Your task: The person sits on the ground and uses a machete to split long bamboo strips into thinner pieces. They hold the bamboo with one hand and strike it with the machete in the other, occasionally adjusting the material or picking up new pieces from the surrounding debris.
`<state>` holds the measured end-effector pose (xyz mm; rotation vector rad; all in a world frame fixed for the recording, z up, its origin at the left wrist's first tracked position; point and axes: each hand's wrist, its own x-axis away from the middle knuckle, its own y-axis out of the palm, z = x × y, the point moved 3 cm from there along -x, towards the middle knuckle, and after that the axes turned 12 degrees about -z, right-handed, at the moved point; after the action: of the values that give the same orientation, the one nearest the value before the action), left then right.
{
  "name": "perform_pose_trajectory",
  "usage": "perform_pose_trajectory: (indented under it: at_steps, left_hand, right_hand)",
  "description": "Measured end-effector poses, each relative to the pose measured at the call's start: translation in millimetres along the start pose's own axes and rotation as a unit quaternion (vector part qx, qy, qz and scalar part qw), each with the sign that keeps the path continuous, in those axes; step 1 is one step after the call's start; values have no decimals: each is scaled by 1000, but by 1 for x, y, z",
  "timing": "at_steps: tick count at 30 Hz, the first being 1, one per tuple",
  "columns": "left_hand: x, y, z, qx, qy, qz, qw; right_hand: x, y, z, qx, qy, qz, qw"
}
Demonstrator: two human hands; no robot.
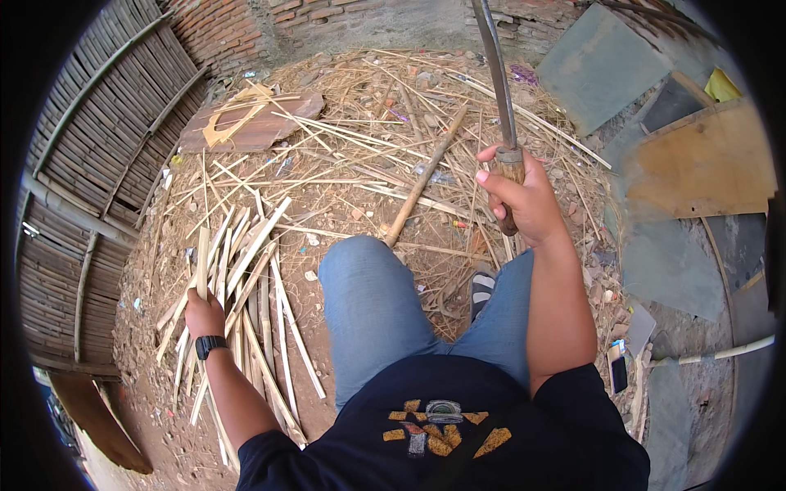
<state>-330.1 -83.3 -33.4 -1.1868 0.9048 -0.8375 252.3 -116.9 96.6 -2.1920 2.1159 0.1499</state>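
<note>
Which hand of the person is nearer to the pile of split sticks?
The left. The left hand is at the pile of split sticks, toward its left side, gripping one stick. The right hand is well away to the right, holding a long knife.

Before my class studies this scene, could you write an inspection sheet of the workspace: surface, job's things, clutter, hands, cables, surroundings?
Surface: earth ground, littered.
Job's things: long-bladed knife, blade pointing away from the body; pile of pale strips at left.
Clutter: wooden pole lying beyond the knees; brown board bearing pale scraps.
Hands: left hand grips a strip; right hand grips the knife's handle.
Cables: nothing seen.
Surroundings: slatted wall left, brick wall ahead, grey sheets right.
</note>
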Motion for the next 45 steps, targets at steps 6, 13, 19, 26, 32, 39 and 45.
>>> perform_pose_trajectory:
  at_steps: [6,13,19,26,32,39,45]
  left_hand:
    - [5,57,-20,-27,88,-124,988]
    - [56,46,72,167,191,-312,916]
    - [58,-24,216,299,313,-187,882]
    - [93,-37,413,252,430,-280,821]
    - [47,132,486,83,374,-325,864]
    - [59,303,431,-79,88,-486,866]
    - [38,347,418,-56,86,-430,897]
  right_hand:
    - [-15,-14,18,23,11,-13,1000]
    - [-14,-65,64,-299,22,-78,951]
    - [1,-94,85,-413,63,64,906]
    - [16,-125,95,-544,1,179,820]
    - [12,-140,89,-555,-70,263,786]
    - [8,-128,85,-554,-21,265,789]
    - [-3,-118,88,-539,17,211,815]
